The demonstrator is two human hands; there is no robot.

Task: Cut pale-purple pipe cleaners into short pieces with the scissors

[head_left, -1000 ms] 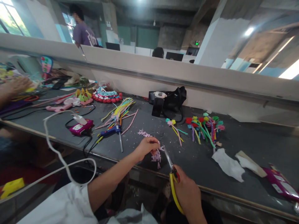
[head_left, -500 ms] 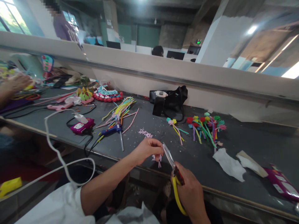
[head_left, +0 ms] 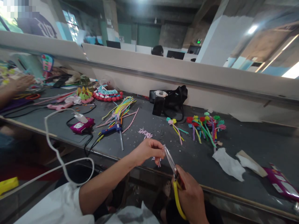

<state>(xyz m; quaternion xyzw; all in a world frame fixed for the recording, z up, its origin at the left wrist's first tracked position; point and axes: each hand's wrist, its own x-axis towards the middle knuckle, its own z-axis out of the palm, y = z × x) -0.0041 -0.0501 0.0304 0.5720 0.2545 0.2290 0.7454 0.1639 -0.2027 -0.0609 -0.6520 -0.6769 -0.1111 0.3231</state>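
My right hand (head_left: 190, 191) is wrapped round the yellow handles of a pair of scissors (head_left: 171, 160), whose blades point up and away from me. The blade tips reach the fingertips of my left hand (head_left: 151, 151), which is closed in a pinch. What those fingers hold is too small to make out at the blades. Below them, short pale pink strips (head_left: 158, 162) show near the table edge, partly hidden by the fingers. Just beyond my left hand lies a small pile of cut pale pink pieces (head_left: 145, 133).
A blue glue gun (head_left: 112, 129) lies left beside a bundle of coloured pipe cleaners (head_left: 123, 109). Fuzzy flowers (head_left: 205, 126), white paper (head_left: 229, 165) and a purple packet (head_left: 281, 183) are at right. A black bag (head_left: 178, 98) stands behind. A co-worker's hand (head_left: 22, 82) is far left.
The scissor blades have closed slightly at my left fingertips, and both hands have shifted very little. The person behind the partition has moved left. The co-worker's hand at far left has shifted.
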